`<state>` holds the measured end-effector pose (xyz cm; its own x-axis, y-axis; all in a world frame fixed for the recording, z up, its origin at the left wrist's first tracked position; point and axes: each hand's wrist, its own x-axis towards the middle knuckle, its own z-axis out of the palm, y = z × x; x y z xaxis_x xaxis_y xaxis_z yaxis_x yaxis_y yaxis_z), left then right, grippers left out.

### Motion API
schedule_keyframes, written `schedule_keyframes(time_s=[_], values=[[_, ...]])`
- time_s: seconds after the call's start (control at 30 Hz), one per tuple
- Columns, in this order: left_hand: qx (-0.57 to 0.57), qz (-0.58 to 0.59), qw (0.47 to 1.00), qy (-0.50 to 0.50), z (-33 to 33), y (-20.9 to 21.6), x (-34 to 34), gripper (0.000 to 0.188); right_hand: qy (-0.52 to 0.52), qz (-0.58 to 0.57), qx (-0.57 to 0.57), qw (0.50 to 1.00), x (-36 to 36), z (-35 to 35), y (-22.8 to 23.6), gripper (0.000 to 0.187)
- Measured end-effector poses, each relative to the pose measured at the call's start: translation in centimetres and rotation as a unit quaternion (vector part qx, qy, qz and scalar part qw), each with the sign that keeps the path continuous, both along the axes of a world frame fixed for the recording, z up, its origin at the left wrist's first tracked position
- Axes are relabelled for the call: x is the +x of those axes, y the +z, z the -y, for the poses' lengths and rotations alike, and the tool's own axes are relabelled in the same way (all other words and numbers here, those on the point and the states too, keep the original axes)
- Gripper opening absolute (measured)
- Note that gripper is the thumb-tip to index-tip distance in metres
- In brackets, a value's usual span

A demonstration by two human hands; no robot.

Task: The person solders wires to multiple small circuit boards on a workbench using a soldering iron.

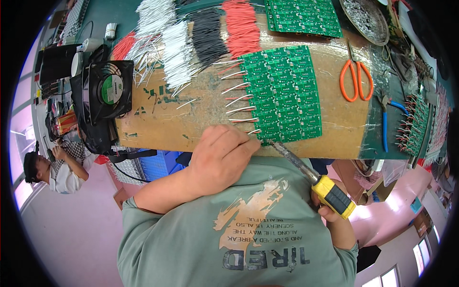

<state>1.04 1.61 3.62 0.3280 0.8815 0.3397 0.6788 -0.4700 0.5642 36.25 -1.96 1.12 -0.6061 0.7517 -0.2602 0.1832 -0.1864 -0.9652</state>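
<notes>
The left hand, fingers bunched, is at the near-left corner of the green circuit board; its grip is hidden. The right hand clasps a yellow-handled soldering iron, tip at the board's near edge.

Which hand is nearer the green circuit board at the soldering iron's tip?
Left. The left hand is at the near-left corner of the circuit board; the right hand is farther back, holding the soldering iron.
</notes>
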Motion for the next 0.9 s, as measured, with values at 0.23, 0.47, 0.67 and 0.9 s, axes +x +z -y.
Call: schedule_keyframes(time_s=[0.23,0.47,0.67,0.9], values=[[-0.005,-0.01,1.0,-0.002,-0.2,-0.4,0.1,0.034,0.005,0.0,0.023,1.0,-0.3,-0.4,-0.2,0.064],[-0.006,-0.012,1.0,-0.002,-0.1,-0.4,0.1,0.034,-0.044,0.005,0.029,0.999,-1.4,-0.2,0.2,0.06],[-0.005,-0.01,1.0,0.0,-0.1,-0.6,0.1,0.034,-0.09,-0.004,-0.002,0.996,-1.6,0.1,0.0,0.058],[-0.003,-0.01,1.0,0.002,-0.1,-0.5,0.1,0.033,-0.007,-0.022,-0.001,1.0,0.3,0.3,-1.3,0.056]])
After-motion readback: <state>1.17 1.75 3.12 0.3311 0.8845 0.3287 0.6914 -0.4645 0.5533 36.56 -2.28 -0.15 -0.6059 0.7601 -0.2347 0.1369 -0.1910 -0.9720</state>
